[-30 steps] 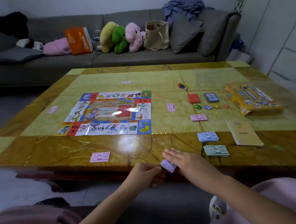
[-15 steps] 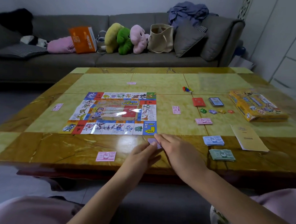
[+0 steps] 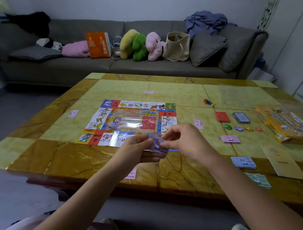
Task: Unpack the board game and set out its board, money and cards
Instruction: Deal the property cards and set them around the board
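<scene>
The colourful game board (image 3: 130,121) lies flat in the middle of the marble table (image 3: 42,155). Above its near edge my left hand (image 3: 137,148) holds a small stack of purple money notes (image 3: 157,145), and my right hand (image 3: 186,142) pinches the top note of that stack. Single pink notes lie around the board: far side (image 3: 149,92), left (image 3: 72,113), right (image 3: 198,124) and near edge (image 3: 131,173). Stacks of pink (image 3: 229,138), blue (image 3: 243,162) and green (image 3: 258,180) money lie on the right. A red card deck (image 3: 222,116) and a dark card deck (image 3: 241,117) sit beyond them.
The yellow game box (image 3: 282,124) lies at the far right, with a yellow booklet (image 3: 283,162) in front of it. Small coloured tokens (image 3: 242,128) and pawns with a die (image 3: 208,101) lie near the decks. A grey sofa (image 3: 149,68) with plush toys and bags stands behind the table.
Both hands have lifted the purple notes from the table's near edge up over the board's near side. The camera has shifted, so the near pink note now shows under my left wrist.
</scene>
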